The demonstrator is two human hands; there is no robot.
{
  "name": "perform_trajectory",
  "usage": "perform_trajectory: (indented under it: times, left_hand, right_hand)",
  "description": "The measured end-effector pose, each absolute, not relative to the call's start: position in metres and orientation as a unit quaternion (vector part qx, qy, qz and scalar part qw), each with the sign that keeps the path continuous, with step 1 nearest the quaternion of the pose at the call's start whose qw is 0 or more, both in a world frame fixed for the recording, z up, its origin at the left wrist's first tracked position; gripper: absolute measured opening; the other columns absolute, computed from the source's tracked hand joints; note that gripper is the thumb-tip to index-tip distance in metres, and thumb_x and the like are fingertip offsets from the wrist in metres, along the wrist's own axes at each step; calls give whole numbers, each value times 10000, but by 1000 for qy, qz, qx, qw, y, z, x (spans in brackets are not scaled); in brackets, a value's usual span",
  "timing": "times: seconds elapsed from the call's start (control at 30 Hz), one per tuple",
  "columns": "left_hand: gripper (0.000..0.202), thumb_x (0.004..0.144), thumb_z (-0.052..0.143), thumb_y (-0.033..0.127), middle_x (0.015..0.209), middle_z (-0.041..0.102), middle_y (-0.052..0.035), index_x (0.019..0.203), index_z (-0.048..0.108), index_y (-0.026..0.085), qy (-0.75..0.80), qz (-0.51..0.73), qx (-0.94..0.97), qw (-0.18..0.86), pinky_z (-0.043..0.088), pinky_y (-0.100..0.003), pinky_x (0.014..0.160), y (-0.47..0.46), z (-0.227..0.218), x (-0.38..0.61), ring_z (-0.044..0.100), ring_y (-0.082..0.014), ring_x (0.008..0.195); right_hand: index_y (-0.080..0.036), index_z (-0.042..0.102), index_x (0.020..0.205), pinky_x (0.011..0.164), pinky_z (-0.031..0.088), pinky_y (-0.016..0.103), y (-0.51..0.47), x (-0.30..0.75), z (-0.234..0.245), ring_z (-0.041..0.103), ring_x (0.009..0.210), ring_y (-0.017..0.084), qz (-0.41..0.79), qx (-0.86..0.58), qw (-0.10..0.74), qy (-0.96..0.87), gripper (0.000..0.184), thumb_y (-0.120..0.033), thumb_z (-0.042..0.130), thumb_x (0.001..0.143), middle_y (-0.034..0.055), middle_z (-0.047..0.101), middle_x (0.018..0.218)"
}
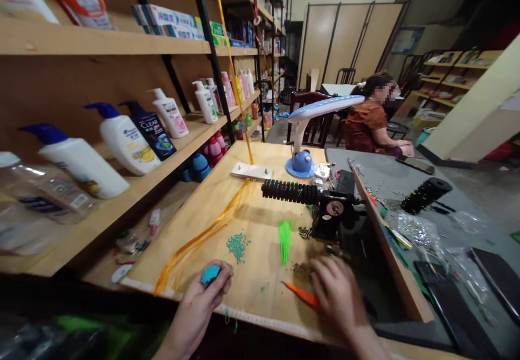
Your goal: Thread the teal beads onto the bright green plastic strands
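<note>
My left hand (207, 289) is closed around a bright blue lump (210, 274) at the table's front edge; its material is unclear. Just beyond lies a loose pile of teal beads (236, 246). My right hand (335, 289), a little blurred, hovers low with fingers bent and apart. Beneath its fingers lies a pointed orange tool (300, 294), partly hidden, beside small brownish bits (299, 268). A bundle of bright green strands (285, 242) lies between the hands and the black ribbed roller (289, 191). Orange threads (199, 233) run from a white clamp plate (252, 171) toward the front left edge.
A blue desk lamp (300, 163) stands at the back of the wooden table (162, 262). To the right, a wooden strip (390, 246) borders a grey table (410, 186) with bags and a second roller (426, 194). Shelves of bottles (129, 137) line the left. A person (368, 124) sits behind.
</note>
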State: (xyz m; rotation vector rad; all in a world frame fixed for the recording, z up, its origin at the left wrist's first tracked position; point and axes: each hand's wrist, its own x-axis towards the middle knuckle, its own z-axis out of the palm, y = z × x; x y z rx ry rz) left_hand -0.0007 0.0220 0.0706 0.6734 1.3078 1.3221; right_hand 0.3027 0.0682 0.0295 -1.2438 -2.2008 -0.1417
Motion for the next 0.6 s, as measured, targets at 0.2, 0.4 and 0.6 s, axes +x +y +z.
perform_trajectory:
  times: [0.2,0.4,0.6]
  left_hand:
    - [532,596,883,558,743,515,4,789,605,148,558,583,223,547,254,-123,437,4,63,-7,390,-81,627]
    - [525,601,885,550,740,517,7,811,621,147,548,589,204,558,239,-126,438,-7,62,-12,370,-73,615]
    - [505,635,874,537,790,540,4,847,620,156,551,583,188,566,302,-118,503,-14,52,-17,432,-71,659]
  right_hand:
    - [-161,612,1152,860,459,356,24,199,21,563,948,236,65,-274,332,-900,221,-161,529,947,88,682,1076]
    - [-139,627,1050,782,445,313,17,176,-10,566,877,199,67,-263,391,-879,237,-188,397,1032,73,697,962]
    - [-154,611,940,750,403,293,12,172,-21,554,810,171,79,-289,428,-853,130,-137,493,992,47,691,901]
